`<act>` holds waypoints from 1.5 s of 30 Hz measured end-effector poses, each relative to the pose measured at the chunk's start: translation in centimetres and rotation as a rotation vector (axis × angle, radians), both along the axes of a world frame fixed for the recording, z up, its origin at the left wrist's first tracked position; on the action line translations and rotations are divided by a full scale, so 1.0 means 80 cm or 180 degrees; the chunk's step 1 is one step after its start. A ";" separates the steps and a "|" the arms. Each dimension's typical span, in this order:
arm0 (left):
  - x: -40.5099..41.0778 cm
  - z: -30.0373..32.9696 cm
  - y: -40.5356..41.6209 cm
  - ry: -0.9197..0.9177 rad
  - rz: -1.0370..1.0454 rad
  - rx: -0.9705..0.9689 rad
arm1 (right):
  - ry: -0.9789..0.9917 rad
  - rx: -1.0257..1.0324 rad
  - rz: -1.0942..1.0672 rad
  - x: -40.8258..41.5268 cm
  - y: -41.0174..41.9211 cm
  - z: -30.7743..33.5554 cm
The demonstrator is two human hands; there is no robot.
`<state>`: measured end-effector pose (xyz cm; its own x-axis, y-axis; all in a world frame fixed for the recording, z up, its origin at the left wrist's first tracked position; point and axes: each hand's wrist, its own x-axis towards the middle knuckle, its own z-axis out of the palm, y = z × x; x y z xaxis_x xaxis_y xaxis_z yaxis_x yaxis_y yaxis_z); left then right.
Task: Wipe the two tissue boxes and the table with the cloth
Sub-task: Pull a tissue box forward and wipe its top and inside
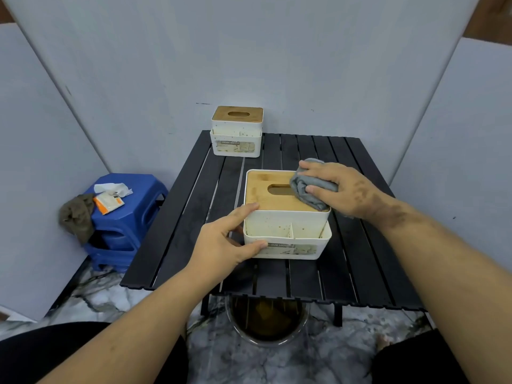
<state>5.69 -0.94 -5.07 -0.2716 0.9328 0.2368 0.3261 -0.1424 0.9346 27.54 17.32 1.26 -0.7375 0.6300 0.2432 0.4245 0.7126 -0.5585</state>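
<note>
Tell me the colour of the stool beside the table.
Blue; the stool shows clearly in the head view.

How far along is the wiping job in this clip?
Nothing looks finished. In hand: the right hand presses the grey cloth on the wooden lid of the near tissue box, which the left hand steadies; its white front is speckled brown. Left: that front, the far tissue box, also speckled, and the black slatted table.
</note>
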 end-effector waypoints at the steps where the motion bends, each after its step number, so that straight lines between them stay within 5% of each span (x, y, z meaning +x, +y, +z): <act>1: 0.001 0.000 0.000 -0.0010 -0.0006 -0.0004 | -0.0007 0.0057 -0.0103 -0.007 -0.001 0.000; 9: 0.001 0.000 0.000 0.0001 -0.0012 -0.0052 | -0.0693 0.0671 -0.0550 -0.077 -0.003 0.000; 18: -0.001 -0.004 0.001 0.0075 -0.0006 -0.0007 | -0.0550 0.0264 0.0114 -0.113 -0.018 0.010; 25: -0.003 -0.005 0.003 0.0174 -0.0023 -0.0089 | -0.0908 0.0110 -0.0074 -0.054 0.006 0.023; 36: -0.001 -0.005 0.003 0.0112 -0.0033 -0.0089 | -0.0163 -0.0586 0.0054 0.037 -0.001 0.012; 45: -0.004 -0.021 0.005 -0.0014 -0.0095 0.0063 | -0.0163 0.0127 0.0212 -0.022 -0.066 0.007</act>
<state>5.36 -0.57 -6.76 -0.2449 0.9356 0.2542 0.3172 -0.1704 0.9329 25.79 12.02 1.85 -0.7895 0.5698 0.2280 0.4028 0.7614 -0.5079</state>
